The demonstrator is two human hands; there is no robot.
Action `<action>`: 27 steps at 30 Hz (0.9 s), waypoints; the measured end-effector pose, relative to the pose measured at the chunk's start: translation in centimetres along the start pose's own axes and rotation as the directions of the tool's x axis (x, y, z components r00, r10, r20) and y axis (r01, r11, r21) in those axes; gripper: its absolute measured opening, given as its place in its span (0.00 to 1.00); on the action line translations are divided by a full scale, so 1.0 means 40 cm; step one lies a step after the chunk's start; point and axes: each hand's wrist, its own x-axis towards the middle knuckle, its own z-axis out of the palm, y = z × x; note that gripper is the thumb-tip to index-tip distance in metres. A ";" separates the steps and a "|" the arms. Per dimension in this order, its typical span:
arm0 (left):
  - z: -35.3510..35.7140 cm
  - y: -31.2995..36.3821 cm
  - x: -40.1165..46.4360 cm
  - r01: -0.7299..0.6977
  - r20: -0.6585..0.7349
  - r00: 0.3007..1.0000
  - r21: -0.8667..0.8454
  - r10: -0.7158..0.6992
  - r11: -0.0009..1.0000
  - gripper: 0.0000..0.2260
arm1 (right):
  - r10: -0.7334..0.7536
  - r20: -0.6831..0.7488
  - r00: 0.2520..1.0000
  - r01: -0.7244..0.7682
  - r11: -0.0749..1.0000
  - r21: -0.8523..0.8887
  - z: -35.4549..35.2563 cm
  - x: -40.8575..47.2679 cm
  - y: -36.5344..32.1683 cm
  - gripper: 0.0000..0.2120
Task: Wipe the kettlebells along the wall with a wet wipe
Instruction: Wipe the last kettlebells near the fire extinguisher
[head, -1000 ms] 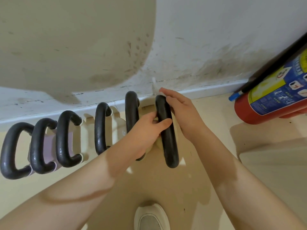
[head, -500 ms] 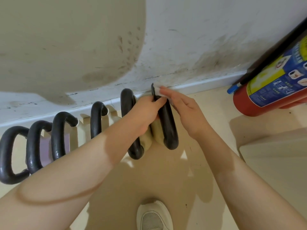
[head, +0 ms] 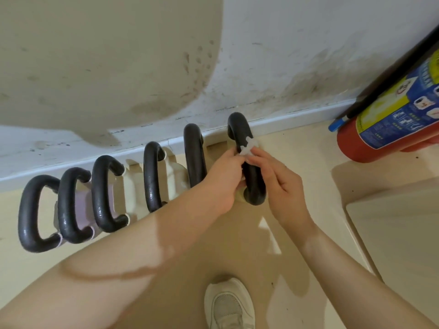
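Wet wipe [head: 248, 148] pressed on the handle of the rightmost kettlebell [head: 247, 162], last in a row on the floor along the wall [head: 285, 55].
Right hand [head: 278, 179] pinches the wipe between thumb and fingertips; left hand [head: 225, 176] has its fingers curled around the same handle; five more black handles run leftward; a red fire extinguisher [head: 389, 119] lies at right; a white shoe [head: 229, 305] below.

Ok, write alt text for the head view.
Both hands work a white wet wipe along the black handle of the rightmost kettlebell, left hand and right hand on either side. Five more kettlebells line the wall; a red fire extinguisher lies at right.
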 end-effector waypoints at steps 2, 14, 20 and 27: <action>0.003 -0.004 -0.004 0.001 -0.028 1.000 0.004 -0.001 1.000 0.13 | 0.171 -0.137 0.976 -0.162 0.984 0.072 0.010 0.026 -0.031 0.10; -0.001 -0.046 -0.042 -0.051 -0.058 0.996 0.275 0.070 0.960 0.20 | 0.513 -0.177 0.840 -0.490 0.857 0.156 -0.003 0.110 -0.055 0.13; -0.015 -0.051 -0.029 -0.046 -0.041 0.997 0.301 0.061 0.952 0.20 | 0.538 -0.108 0.836 -0.525 0.842 0.126 0.009 0.132 -0.055 0.05; -0.021 -0.045 -0.037 -0.034 -0.019 0.999 0.292 0.041 0.956 0.20 | 0.505 -0.049 0.861 -0.500 0.861 0.092 0.008 0.043 -0.038 0.13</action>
